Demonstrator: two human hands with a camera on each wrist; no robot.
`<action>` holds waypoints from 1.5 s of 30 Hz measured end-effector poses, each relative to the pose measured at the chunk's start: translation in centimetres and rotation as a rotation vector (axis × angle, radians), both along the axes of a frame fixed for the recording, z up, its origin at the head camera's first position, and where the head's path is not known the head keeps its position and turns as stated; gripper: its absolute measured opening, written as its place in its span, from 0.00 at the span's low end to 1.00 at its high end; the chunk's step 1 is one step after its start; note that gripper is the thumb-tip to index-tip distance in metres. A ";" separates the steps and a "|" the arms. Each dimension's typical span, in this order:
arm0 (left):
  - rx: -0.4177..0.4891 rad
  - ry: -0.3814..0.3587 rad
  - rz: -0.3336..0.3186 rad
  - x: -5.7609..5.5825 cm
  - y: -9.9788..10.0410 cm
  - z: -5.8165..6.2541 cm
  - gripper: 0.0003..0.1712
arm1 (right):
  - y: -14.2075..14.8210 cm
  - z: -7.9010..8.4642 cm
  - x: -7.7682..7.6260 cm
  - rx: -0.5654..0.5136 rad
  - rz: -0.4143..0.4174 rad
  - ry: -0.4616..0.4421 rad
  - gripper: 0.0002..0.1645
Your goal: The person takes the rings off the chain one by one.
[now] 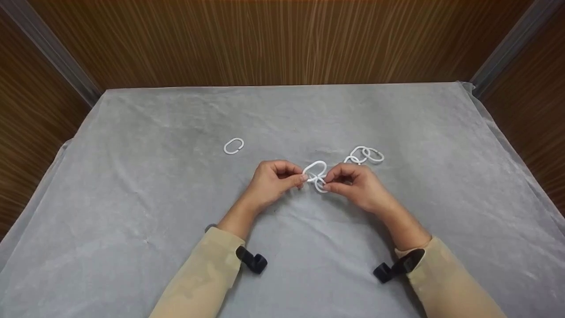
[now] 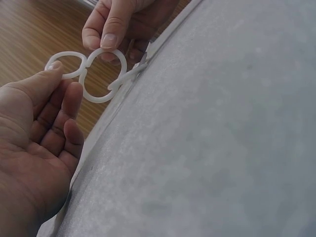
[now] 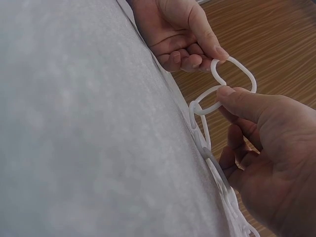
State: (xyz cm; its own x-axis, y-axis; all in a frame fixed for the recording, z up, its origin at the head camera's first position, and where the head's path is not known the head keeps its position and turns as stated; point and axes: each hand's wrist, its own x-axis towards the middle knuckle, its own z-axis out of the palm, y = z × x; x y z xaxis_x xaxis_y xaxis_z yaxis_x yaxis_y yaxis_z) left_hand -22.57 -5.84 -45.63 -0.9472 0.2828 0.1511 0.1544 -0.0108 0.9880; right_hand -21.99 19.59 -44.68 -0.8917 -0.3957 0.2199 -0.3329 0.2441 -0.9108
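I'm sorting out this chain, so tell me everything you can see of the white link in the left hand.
The white link is a slim, smooth, plastic-looking oval. It is held raised above the grey cloth, pinched by the thumb and fingers of the left hand. It meets the next link, which the right hand pinches; whether they are hooked together is unclear.

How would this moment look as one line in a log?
left hand: pinches white ring | right hand: pinches another ring | linked rings: beyond right hand | loose ring: on gray cloth
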 end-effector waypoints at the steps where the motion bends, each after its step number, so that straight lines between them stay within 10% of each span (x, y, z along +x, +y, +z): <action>1: 0.003 -0.001 -0.001 0.0 0.0 0.1 0.06 | 0.0 0.0 0.0 0.001 -0.001 0.001 0.07; 27: 0.100 0.000 0.124 -1.7 -1.2 0.9 0.04 | 0.0 0.0 -0.8 -0.025 0.006 0.005 0.08; 45: 0.054 0.049 0.343 -4.2 -9.8 4.8 0.14 | 0.2 -0.3 -1.1 -0.014 -0.006 0.000 0.07</action>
